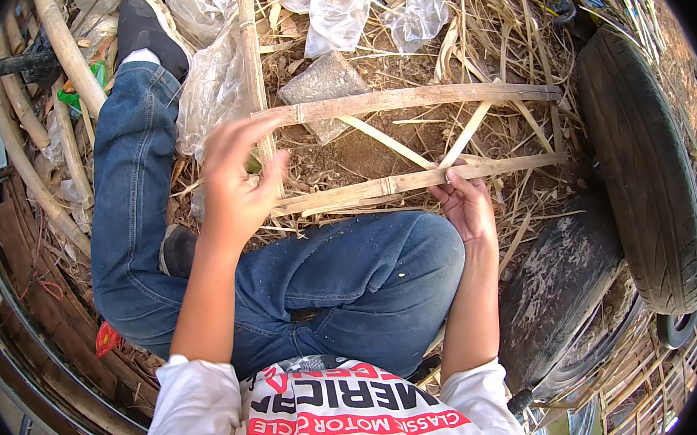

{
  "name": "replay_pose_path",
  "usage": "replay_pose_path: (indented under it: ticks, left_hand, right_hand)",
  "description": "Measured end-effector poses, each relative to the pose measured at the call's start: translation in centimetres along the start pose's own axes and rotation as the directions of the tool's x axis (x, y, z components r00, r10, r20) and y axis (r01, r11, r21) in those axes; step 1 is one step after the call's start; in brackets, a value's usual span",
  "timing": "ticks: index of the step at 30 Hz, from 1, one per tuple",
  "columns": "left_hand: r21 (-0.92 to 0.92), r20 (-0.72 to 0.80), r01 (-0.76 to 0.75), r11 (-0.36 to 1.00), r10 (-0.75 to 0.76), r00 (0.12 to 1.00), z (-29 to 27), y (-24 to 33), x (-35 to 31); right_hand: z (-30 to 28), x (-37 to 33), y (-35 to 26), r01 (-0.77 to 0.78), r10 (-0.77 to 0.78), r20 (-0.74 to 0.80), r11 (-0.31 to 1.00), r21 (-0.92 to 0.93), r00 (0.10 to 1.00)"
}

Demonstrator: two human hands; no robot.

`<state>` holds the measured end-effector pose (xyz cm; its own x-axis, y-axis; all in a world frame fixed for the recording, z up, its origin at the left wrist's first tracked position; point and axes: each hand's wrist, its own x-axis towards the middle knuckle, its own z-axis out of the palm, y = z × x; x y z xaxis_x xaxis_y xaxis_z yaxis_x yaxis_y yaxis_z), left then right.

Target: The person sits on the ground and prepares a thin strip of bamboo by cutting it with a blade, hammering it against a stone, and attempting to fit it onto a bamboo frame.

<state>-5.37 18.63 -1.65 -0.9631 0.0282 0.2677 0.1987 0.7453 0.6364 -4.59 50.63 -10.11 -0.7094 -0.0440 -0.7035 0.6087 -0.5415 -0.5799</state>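
In front of me lies a split-bamboo frame. It has an upper rail (404, 100), a lower rail (354, 191) and thin pale strips (467, 134) slanting between them in a zigzag. My right hand (470, 207) pinches the lower rail where two strips meet, thumb on top of it. My left hand (238, 182), blurred by motion, is raised at the frame's left end with thumb and fingers apart and nothing seen between them. Next to that hand, an upright bamboo pole (252, 52) runs away from me.
Under the upper rail sits a rough block (324, 83). Clear plastic bags (336, 11) and dry straw litter the soil. Two worn tyres (647, 166) stand at the right. Bamboo poles (69, 55) lie at far left, beside my outstretched leg (126, 187).
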Motion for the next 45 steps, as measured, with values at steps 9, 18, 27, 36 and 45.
replay_pose_path:
  ticks: [9, 18, 27, 36, 45]
  left_hand:
    - [0.117, 0.322, -0.166, 0.979, 0.12, 0.939, 5.1, -3.5, 4.4]
    - [0.102, 0.412, -0.122, 0.987, 0.07, 0.909, 5.2, -3.0, 5.6]
    - [0.036, 0.438, -0.111, 0.993, 0.084, 0.895, 5.5, -2.8, 5.7]
    - [0.081, 0.306, -0.126, 0.989, 0.095, 0.947, 5.8, -1.9, 4.8]
    - [0.08, 0.248, -0.094, 0.992, 0.072, 0.966, 6.7, -1.8, 4.2]
  right_hand:
    - [0.1, 0.3, 0.4, -0.012, 0.01, 0.06, 1.0, 0.025, 0.998]
    - [0.5, 0.3, 0.2, -0.012, 0.009, 0.074, 0.999, 0.047, 0.997]
    - [0.6, 0.2, 0.1, -0.002, 0.0, 0.066, 0.999, 0.036, 0.998]
    - [0.9, -0.1, -0.2, -0.013, 0.01, 0.106, 1.0, 0.023, 0.994]
    - [0.8, 0.1, -0.1, -0.028, 0.024, 0.1, 0.999, 0.038, 0.995]
